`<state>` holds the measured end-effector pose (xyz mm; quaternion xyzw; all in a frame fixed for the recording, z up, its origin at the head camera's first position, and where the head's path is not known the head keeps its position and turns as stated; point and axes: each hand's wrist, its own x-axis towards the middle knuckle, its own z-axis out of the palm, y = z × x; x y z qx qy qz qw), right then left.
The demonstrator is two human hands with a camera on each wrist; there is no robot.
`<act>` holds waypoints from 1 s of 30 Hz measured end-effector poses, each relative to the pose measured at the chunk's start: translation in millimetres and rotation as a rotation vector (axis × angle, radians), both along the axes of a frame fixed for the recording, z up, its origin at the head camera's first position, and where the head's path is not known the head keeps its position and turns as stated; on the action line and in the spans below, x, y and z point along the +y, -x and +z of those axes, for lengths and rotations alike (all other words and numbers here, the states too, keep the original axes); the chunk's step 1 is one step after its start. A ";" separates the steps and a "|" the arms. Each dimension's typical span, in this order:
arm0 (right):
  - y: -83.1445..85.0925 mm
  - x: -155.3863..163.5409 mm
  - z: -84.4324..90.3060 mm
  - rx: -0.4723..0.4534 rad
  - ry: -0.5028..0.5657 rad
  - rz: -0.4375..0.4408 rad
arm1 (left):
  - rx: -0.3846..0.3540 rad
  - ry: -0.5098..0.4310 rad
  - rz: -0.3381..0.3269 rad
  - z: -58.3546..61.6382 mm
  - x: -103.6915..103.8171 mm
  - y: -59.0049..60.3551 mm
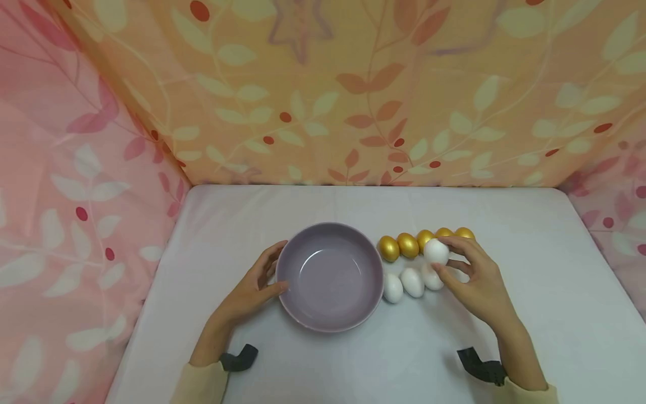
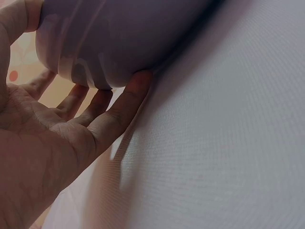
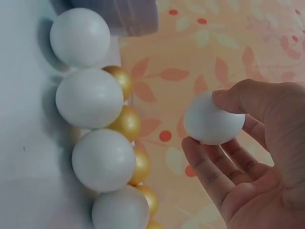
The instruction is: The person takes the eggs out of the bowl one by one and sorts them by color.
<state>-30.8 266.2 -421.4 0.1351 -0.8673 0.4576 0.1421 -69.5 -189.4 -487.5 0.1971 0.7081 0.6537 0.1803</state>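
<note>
An empty lilac bowl (image 1: 329,276) stands on the white table. My left hand (image 1: 254,286) holds its left rim, thumb at the edge and fingers against the outer wall (image 2: 119,33). My right hand (image 1: 466,272) pinches a white egg (image 1: 436,252) between thumb and fingers, lifted above the rows; the right wrist view shows this egg (image 3: 212,119) clear of the table. Right of the bowl, a row of several gold eggs (image 1: 407,245) lies behind a row of white eggs (image 1: 413,282). The right wrist view shows several white eggs (image 3: 89,98) in a line with gold eggs (image 3: 126,123) behind.
The white table (image 1: 530,303) is walled by floral cloth at the back (image 1: 353,90), left (image 1: 75,196) and right (image 1: 621,213). Bare tabletop lies in front of the bowl and to the right of the eggs.
</note>
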 end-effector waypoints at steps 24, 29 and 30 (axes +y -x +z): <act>-15.3 56.2 -28.4 -0.104 -0.079 -0.246 | 0.001 -0.003 -0.003 2.8 -0.9 -0.7; -15.9 61.9 -32.7 -0.102 -0.094 -0.272 | -0.002 -0.010 -0.001 4.1 -1.2 -1.8; -15.7 62.5 -33.7 -0.106 -0.101 -0.282 | -0.002 -0.011 0.000 4.1 -1.4 -1.8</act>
